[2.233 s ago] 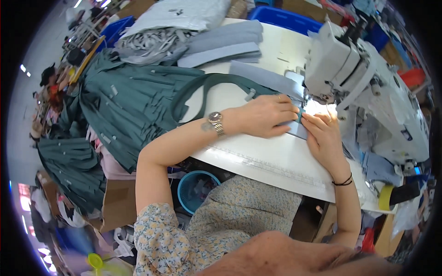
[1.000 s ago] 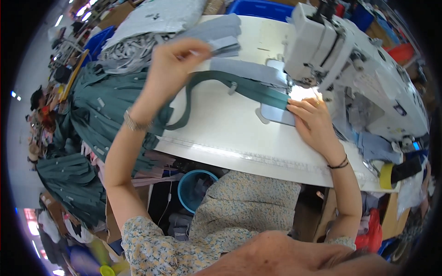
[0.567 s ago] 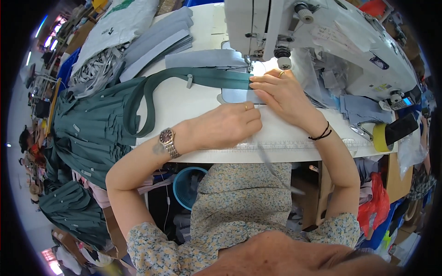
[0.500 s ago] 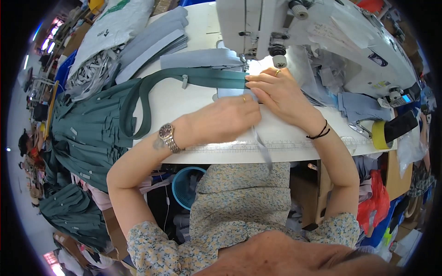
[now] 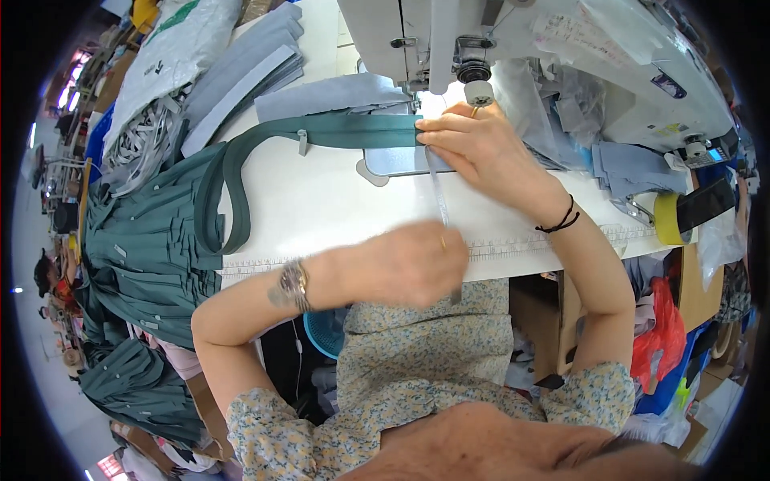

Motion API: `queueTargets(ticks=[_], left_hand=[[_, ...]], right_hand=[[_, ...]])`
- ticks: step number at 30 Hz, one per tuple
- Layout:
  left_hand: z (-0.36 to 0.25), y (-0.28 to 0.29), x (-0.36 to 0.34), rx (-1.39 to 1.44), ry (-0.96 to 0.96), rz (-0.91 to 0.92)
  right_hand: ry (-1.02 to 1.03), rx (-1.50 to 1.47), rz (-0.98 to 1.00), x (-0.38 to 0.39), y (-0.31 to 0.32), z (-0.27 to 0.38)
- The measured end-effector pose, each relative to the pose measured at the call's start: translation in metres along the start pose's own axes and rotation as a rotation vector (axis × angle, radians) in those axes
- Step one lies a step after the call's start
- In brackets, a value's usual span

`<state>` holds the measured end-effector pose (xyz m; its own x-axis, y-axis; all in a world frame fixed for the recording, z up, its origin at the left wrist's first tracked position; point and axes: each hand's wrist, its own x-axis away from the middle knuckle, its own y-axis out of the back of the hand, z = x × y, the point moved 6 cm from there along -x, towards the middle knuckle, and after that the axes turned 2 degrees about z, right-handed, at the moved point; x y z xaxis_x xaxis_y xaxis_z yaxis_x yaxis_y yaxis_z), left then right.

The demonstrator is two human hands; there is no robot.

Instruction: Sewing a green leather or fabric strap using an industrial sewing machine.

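A long green zipper (image 5: 345, 130) with a pale pull tab (image 5: 302, 141) lies across the table and loops round at its left. My right hand (image 5: 497, 156) pinches its right end close by the sewing machine's needle area, fingers pressed together. From under those fingers a narrow pale tape (image 5: 439, 192) runs toward me. My left hand (image 5: 417, 260), slightly blurred, is closed round this tape above the table's front edge, and a short grey end hangs below the fist. Partly under the zipper's right end sits a metal plate (image 5: 393, 163).
The white sewing machine (image 5: 437, 32) stands over the far side. Grey fabric pieces (image 5: 321, 94) lie behind the zipper, with more grey pieces (image 5: 638, 170) at right beside a yellow tape roll (image 5: 666, 218). Bundled green zippers (image 5: 152, 224) hang at left. A ruler strip (image 5: 513, 244) edges the table.
My left hand has moved toward me, away from my right hand, drawing out the tape between them. My right hand stays at the zipper's end. The whole view has shifted slightly.
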<state>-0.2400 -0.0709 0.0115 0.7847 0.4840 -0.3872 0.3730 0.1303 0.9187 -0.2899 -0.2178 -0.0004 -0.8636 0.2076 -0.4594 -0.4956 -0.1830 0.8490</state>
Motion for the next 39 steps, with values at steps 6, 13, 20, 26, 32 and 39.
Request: queueTargets(ticks=[6, 13, 20, 26, 32, 39], left_hand=[[0.035, 0.025, 0.023, -0.21, 0.282, -0.071], [0.082, 0.052, 0.067, -0.368, 0.669, -0.13], [0.092, 0.05, 0.05, -0.376, 0.69, -0.207], [0.101, 0.042, 0.066, -0.32, 0.69, -0.184], [0.103, 0.04, 0.065, -0.375, 0.72, -0.128], [0.091, 0.038, 0.04, -0.298, 0.627, -0.189]], right_hand=[[-0.005, -0.005, -0.003, 0.001, 0.002, 0.001], [0.001, 0.008, -0.002, -0.002, 0.004, 0.005], [-0.011, -0.02, 0.005, 0.0, 0.004, 0.005], [-0.02, -0.007, 0.03, 0.0, 0.005, 0.006], [-0.041, 0.028, 0.075, 0.001, 0.007, 0.009], [-0.024, 0.021, 0.037, 0.002, 0.003, 0.007]])
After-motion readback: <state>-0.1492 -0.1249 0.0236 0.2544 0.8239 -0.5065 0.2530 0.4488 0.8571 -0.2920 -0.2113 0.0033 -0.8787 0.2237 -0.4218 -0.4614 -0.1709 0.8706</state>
